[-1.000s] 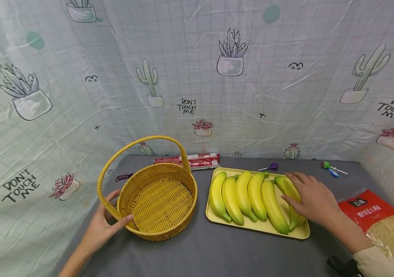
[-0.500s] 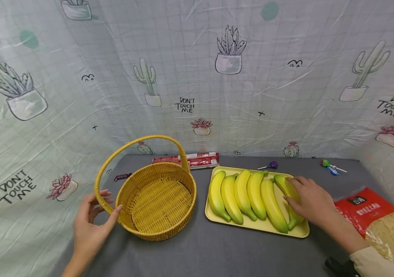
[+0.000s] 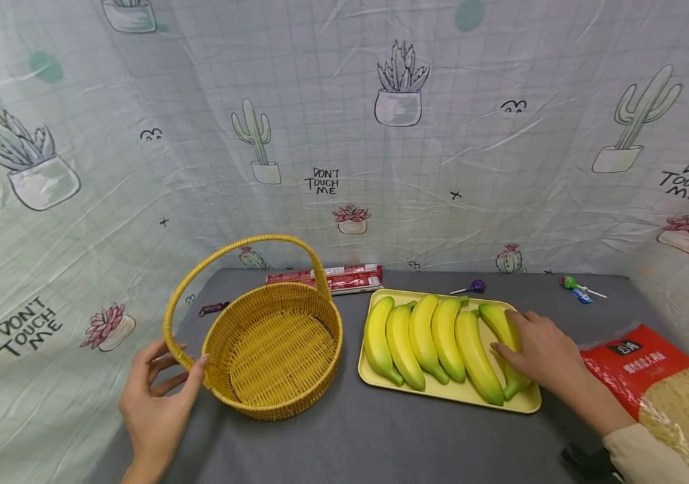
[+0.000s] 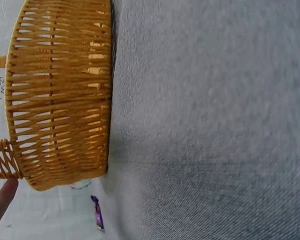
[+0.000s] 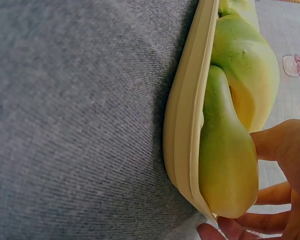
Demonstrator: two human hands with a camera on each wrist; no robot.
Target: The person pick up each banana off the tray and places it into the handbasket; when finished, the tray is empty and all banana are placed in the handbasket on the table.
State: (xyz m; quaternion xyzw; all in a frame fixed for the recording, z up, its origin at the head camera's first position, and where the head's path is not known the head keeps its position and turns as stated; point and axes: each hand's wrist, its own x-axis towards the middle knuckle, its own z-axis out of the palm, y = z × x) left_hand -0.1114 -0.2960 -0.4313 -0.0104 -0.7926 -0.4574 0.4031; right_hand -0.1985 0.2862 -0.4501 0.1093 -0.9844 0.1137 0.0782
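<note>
A yellow wicker basket (image 3: 284,356) with a tall arched handle stands left of centre in the head view, nothing inside it. My left hand (image 3: 156,403) holds the foot of the handle, thumb in front and fingers behind. The left wrist view shows the basket's woven side (image 4: 60,100) and fingertips at the handle's lower end. Several bananas lie side by side on a pale yellow tray (image 3: 447,394). My right hand (image 3: 546,353) grips the rightmost banana (image 3: 497,321). In the right wrist view my thumb touches this banana (image 5: 230,160), with fingers at its far side.
Behind the basket lie long red packets (image 3: 350,279), with a small purple-wrapped candy (image 3: 214,308) at its left. A purple lollipop (image 3: 476,286) and a green-red lollipop (image 3: 569,282) sit behind the tray. A red bag of pasta (image 3: 665,396) lies at the right.
My left hand has shifted left, from the basket's rim to the handle's foot. My right hand has stayed at the rightmost banana. The basket and tray hold still.
</note>
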